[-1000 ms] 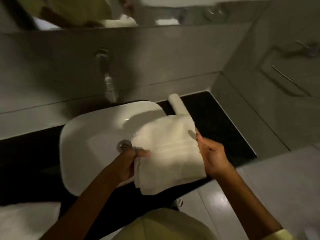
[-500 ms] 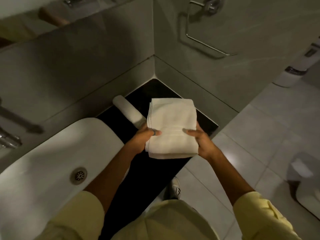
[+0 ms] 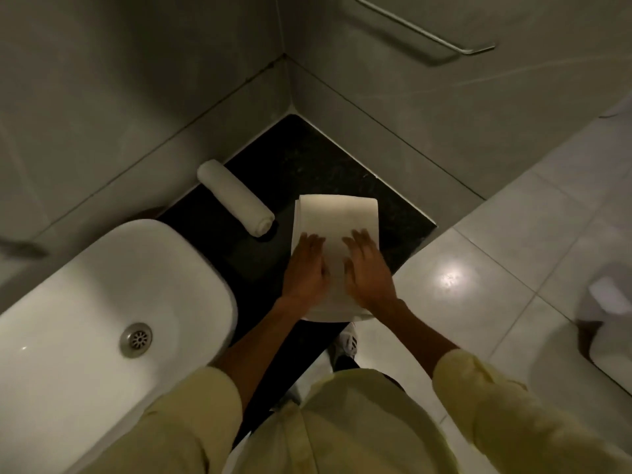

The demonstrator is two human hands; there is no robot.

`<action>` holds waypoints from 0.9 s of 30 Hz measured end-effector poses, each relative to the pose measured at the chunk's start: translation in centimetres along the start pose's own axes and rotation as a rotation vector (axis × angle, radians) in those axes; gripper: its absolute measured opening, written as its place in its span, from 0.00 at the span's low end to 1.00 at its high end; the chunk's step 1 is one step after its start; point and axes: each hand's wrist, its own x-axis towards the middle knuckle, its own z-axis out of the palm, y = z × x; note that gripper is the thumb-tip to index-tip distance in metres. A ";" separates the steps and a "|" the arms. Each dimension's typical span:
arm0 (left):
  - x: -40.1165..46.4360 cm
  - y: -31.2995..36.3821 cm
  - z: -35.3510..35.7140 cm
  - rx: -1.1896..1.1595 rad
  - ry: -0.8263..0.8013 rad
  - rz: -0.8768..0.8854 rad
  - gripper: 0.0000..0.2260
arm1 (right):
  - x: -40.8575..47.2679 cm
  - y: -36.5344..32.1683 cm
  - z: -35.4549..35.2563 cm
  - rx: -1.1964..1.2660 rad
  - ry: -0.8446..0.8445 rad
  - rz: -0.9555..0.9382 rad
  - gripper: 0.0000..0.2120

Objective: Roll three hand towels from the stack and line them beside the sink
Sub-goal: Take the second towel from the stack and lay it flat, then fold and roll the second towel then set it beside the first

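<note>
I've just laid the folded towel (image 3: 337, 230) on the counter (image 3: 297, 159) beside the rolled towel (image 3: 236, 198), left hand (image 3: 304, 268) and right hand (image 3: 367, 268) flat and open on it, ready to roll.

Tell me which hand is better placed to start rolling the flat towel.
Neither clearly: left hand and right hand both lie flat on the towel's near end, side by side.

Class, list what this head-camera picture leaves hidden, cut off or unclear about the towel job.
1. Folded towel: its near end is hidden under the left hand and right hand.
2. The towel stack: outside the frame.
3. Sink: left part cut by the frame edge.
4. Rolled towel: its far end is dim.
</note>
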 end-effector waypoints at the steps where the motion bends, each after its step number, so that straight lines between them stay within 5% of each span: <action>1: 1.3 0.1 0.6 0.055 -0.044 0.033 0.26 | 0.5 0.3 0.8 -0.052 -0.059 -0.062 0.24; 6: 2.5 -2.0 4.5 0.335 0.027 0.182 0.30 | 1.5 2.7 2.6 -0.184 -0.154 -0.165 0.29; 17: 2.5 -2.0 4.7 0.300 0.006 0.170 0.41 | 10.9 4.8 0.8 -0.356 -0.237 -0.337 0.28; 21: 2.5 -1.8 4.3 0.271 -0.021 0.139 0.38 | 14.1 5.1 -0.8 -0.326 -0.272 -0.254 0.27; 25: 6.9 -1.4 0.6 0.193 -0.010 0.134 0.24 | 16.1 5.5 -2.7 -0.210 -0.355 -0.237 0.26; 27: 10.5 -1.8 -1.5 0.169 -0.020 0.123 0.27 | 17.2 5.4 -4.2 -0.141 -0.397 -0.169 0.25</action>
